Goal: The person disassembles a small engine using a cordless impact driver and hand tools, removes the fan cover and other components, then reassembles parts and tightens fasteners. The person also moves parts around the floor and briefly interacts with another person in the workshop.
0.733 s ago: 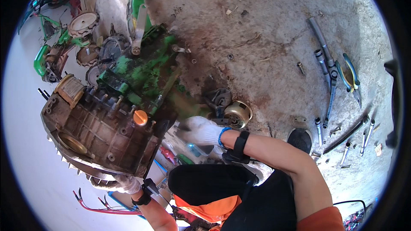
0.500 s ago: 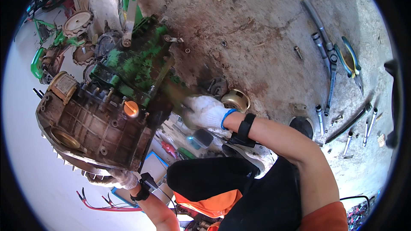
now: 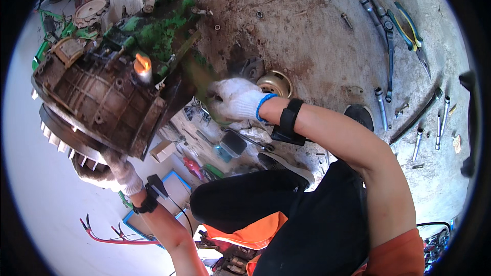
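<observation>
A dirty engine (image 3: 102,89) with a brown metal housing and an orange cap (image 3: 142,64) stands at the left, tilted, with a green-painted section (image 3: 163,25) behind it. My left hand (image 3: 117,171), in a white knit glove, is closed on the finned flywheel (image 3: 66,133) at the engine's near left side; part of its fingers is hidden under it. To the right of the engine my right hand (image 3: 235,99), also gloved, has its fingers curled. A blurred greenish-brown shape is at those fingers, and I cannot make out what they hold. Beside this hand sits a brass-coloured metal cup (image 3: 277,83).
Pliers (image 3: 407,28), a ratchet wrench (image 3: 390,56), several sockets and a black hose (image 3: 418,116) lie on the stained concrete floor at right. A bolt (image 3: 346,20) lies farther in. Green machine parts (image 3: 43,53) stand at far left. Red cables (image 3: 117,241) are near left.
The engine has tilted and shows the orange cap more from the side. My left hand has moved left and up with the flywheel side. My right hand stays near the same spot, slightly higher in view.
</observation>
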A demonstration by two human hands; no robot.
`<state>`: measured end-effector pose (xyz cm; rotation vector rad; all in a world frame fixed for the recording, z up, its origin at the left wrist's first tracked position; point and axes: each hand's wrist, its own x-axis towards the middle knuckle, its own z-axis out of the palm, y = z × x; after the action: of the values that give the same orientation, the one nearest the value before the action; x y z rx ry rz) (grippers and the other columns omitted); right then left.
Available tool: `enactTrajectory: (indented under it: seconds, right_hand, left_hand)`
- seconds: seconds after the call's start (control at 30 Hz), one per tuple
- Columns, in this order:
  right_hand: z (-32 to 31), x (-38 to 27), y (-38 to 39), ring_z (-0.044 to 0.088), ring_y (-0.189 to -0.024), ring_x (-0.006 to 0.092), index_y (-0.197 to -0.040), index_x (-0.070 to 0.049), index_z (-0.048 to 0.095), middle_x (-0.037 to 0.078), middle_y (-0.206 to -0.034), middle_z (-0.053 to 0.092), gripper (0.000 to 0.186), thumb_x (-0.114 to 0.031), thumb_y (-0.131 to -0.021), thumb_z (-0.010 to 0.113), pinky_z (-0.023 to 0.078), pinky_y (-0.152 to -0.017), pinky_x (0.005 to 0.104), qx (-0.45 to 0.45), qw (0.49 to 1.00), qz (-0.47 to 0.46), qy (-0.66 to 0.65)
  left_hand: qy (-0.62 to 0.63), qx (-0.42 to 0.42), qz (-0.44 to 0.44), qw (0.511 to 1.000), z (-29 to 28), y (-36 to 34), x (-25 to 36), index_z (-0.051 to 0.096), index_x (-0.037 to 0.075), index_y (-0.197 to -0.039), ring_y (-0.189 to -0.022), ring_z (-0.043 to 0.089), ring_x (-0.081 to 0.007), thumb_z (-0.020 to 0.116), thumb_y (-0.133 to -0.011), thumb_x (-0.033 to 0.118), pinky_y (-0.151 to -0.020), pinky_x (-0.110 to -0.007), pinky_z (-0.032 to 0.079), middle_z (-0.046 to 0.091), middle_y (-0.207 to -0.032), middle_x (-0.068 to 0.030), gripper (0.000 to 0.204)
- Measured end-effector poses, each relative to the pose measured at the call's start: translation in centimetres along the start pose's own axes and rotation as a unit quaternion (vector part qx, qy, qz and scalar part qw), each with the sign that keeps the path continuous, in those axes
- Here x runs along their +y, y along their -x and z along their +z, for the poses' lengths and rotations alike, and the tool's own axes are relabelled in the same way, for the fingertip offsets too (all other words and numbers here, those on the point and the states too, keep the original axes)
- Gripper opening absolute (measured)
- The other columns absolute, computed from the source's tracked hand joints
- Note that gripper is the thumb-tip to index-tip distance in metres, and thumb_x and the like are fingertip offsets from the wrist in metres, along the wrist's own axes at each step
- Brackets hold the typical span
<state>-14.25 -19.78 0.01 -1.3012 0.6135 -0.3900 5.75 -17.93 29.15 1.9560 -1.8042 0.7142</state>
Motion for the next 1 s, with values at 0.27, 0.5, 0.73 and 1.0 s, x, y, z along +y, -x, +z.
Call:
enactTrajectory:
  seconds: [0.27, 0.5, 0.73, 1.0]
  right_hand:
    - [1.2, -0.5, 2.2, 0.074, -0.11, 0.0466, -0.119, -0.004, 0.077, 0.029, -0.111, 0.077, 0.038, -0.027, -0.091, 0.066, 0.059, -0.097, 0.0537, 0.016, 1.0, -0.017, 0.01]
    - [3.1, -2.8, 5.3, 0.074, -0.109, 0.047, -0.124, 0.001, 0.072, 0.03, -0.112, 0.076, 0.038, -0.015, -0.09, 0.065, 0.06, -0.093, 0.053, 0.003, 1.0, 0.001, 0.001]
    - [3.3, -3.5, 6.1, 0.07, -0.114, 0.0484, -0.133, -0.001, 0.069, 0.03, -0.119, 0.075, 0.044, -0.029, -0.099, 0.065, 0.057, -0.097, 0.0543, -0.042, 0.999, -0.016, -0.013]
    - [0.2, -5.4, 5.6, 0.07, -0.123, 0.0437, -0.135, -0.001, 0.069, 0.027, -0.128, 0.075, 0.055, -0.038, -0.095, 0.069, 0.055, -0.107, 0.048, 0.038, 0.991, 0.024, -0.127]
  left_hand:
    - [0.092, -0.032, -0.041, 0.994, 0.4, -0.1, 0.4, 0.048, 0.003, -0.147, -0.102, 0.073, -0.0308, 0.086, -0.085, 0.017, -0.071, -0.038, 0.068, 0.063, -0.126, -0.0208, 0.074]
    - [0.159, -0.092, -0.023, 0.983, 0.2, -0.3, 0.5, 0.045, 0.004, -0.149, -0.114, 0.069, -0.0279, 0.087, -0.093, 0.024, -0.086, -0.04, 0.066, 0.058, -0.134, -0.017, 0.072]
    - [0.058, -0.154, 0.022, 0.986, -2.1, -0.4, 0.0, 0.042, -0.001, -0.156, -0.122, 0.066, -0.0324, 0.082, -0.098, 0.038, -0.099, -0.045, 0.06, 0.059, -0.136, -0.0217, 0.08]
    - [0.012, -0.131, 0.059, 0.99, -2.7, -0.2, 1.0, 0.036, -0.001, -0.165, -0.132, 0.061, -0.0348, 0.072, -0.099, 0.066, -0.106, -0.05, 0.055, 0.049, -0.153, -0.0217, 0.101]
